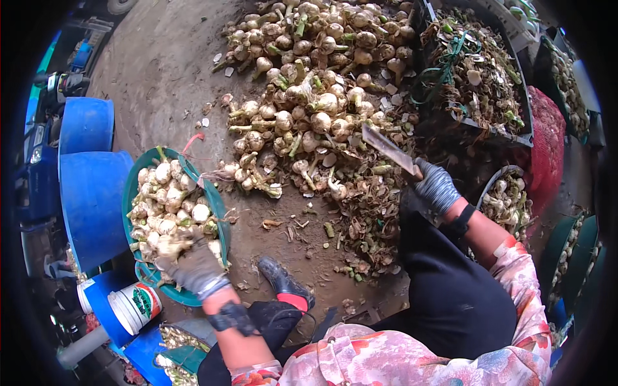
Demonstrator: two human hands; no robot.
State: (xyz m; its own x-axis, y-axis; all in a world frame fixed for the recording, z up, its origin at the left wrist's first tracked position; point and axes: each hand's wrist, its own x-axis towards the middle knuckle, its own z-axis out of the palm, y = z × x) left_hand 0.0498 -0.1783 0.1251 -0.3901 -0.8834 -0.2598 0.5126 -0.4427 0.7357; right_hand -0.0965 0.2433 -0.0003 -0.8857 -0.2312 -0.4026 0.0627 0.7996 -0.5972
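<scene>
Shirt; right hand closed round knife, left hand over garlic

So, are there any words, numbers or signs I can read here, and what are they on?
White bucket, lower left: a green and red-orange printed label, too small and blurred to read.
Knife: no writing I can make out.
Green basket: none I can make out either.

From mid-view, the grey-brown floor carries 1 big heap of soil-stained garlic bulbs at 12 o'clock, stalk and skin scraps around 4, and 1 dark boot near 7.
</scene>
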